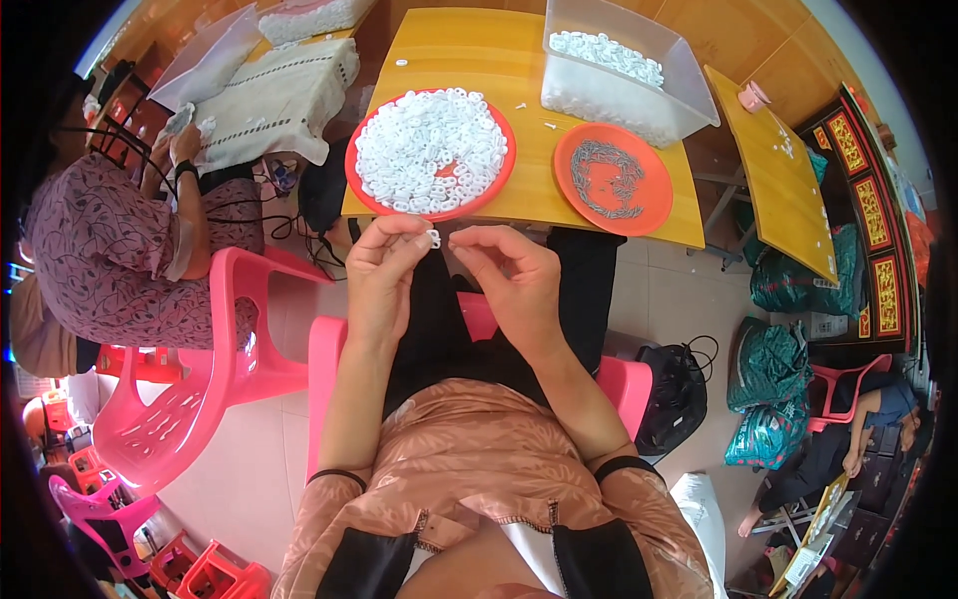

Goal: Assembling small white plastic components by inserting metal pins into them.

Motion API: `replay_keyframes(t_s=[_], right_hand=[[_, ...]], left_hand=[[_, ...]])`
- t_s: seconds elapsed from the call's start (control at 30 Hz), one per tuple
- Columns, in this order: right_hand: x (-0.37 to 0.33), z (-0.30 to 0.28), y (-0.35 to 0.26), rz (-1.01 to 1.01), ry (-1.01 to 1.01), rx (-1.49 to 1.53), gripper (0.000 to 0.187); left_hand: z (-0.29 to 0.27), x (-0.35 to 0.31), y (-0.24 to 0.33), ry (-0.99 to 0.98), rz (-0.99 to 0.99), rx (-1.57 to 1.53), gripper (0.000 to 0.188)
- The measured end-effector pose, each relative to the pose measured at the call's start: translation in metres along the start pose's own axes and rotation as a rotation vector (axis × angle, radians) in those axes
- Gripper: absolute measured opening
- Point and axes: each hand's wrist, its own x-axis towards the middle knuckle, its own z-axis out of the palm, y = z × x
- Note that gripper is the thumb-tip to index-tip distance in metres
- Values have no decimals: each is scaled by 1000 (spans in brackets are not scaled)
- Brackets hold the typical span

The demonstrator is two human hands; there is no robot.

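Fingers first: I see my left hand near the centre of the frame, thumb and forefinger pinched shut on a small white plastic piece, which sits just below the near edge of the yellow table. My right hand is just beside it to the right, fingers curled with thumb and forefinger drawn together towards the piece; whether they grip anything I cannot tell, as whatever lies between them is too small to make out. Directly above the hands, on the table, I see a red round tray heaped with white plastic rings. To its right lies a second orange-red plate carrying a loose ring of thin grey metal bits. Behind that plate, in the upper middle right of the frame, stands a clear plastic bin with more white pieces in it. A few stray white bits lie on the bare tabletop between tray and bin. At the left of the frame I see another person in a patterned top seated on a pink plastic chair, a hand raised at a separate table covered by a pale cloth. At the lower right, green sacks lie on the floor.
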Motion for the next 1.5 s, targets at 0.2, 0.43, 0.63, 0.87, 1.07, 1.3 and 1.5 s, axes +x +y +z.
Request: replay_keyframes(t_s=[0.2,0.43,0.63,0.87,1.07,1.3,1.5], right_hand=[[-1,-1,6,235,-100,236,15],[0,1,3,149,-36,282,12],[2,-3,2,137,-16,225,16],[3,-2,3,118,-11,236,15],[2,-3,-2,132,-29,180,16],[1,-3,-3,98,-18,127,15],[0,-4,-4,11,29,10,20]], left_hand=[[11,-6,-3,-20,128,225,17],[7,-6,-4,-4,-55,182,19],[10,-7,2,17,10,205,21],[14,-8,1,4,12,215,22],[15,-9,1,6,39,255,23],[16,-10,2,2,68,312,23],[18,-11,2,-27,105,399,26]])
